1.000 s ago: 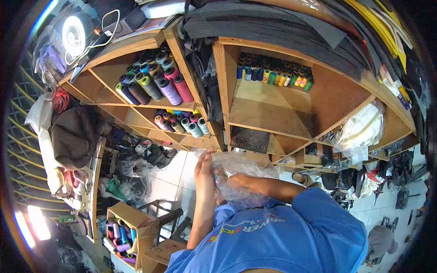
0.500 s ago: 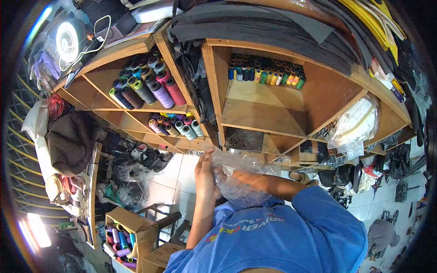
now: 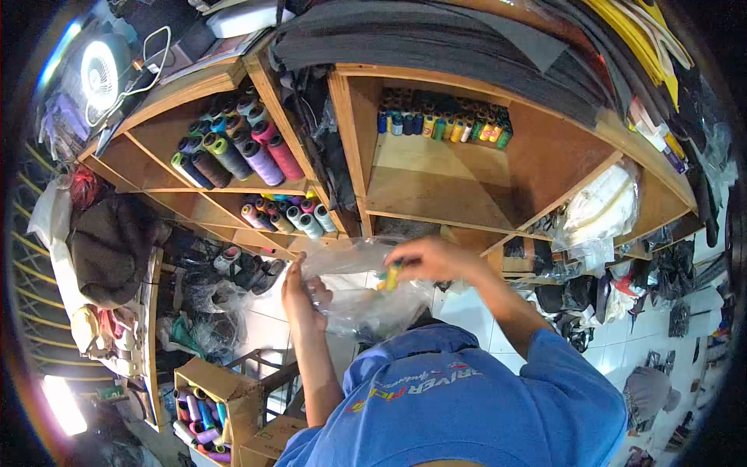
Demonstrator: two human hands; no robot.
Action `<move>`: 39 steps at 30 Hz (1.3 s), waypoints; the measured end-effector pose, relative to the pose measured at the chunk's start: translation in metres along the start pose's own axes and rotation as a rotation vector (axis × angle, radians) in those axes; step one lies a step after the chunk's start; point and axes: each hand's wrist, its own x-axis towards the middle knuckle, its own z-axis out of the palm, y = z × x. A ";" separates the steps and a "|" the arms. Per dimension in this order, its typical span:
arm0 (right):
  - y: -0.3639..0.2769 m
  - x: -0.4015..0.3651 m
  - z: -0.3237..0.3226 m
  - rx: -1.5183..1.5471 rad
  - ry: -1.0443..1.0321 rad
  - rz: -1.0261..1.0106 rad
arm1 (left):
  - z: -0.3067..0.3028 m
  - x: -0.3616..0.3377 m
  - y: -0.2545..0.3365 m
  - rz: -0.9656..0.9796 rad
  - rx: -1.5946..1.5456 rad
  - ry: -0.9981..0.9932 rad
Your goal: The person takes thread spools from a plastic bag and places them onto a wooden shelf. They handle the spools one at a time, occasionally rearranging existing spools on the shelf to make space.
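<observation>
A clear plastic bag (image 3: 354,292) hangs in front of my chest, crumpled and see-through. My left hand (image 3: 302,294) is closed on its left side, with the thumb raised at the rim. Over the bag's right side, my right hand (image 3: 433,259) pinches small thread spools (image 3: 389,278), yellow and dark green, fingers pointing down and left. Their exact number is hard to make out. Ahead on the shelf, rows of similar small thread spools (image 3: 443,124) stand at the back of a wooden compartment (image 3: 436,167).
Large thread cones (image 3: 233,152) fill the left shelf compartments. A cardboard box (image 3: 241,389) of thread cones stands low at left. Dark folded fabric (image 3: 436,39) lies on top of the shelf unit. A white bundle in plastic (image 3: 599,206) sits at right, and a small fan (image 3: 99,74) at upper left.
My right hand has come out to the right and up, and spools now show in its fingers. The bag is spread wider, and my left hand has shifted left with it.
</observation>
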 end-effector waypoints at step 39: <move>0.200 0.031 -0.158 -0.517 1.519 0.433 | -0.031 -0.002 0.015 0.166 -0.024 0.249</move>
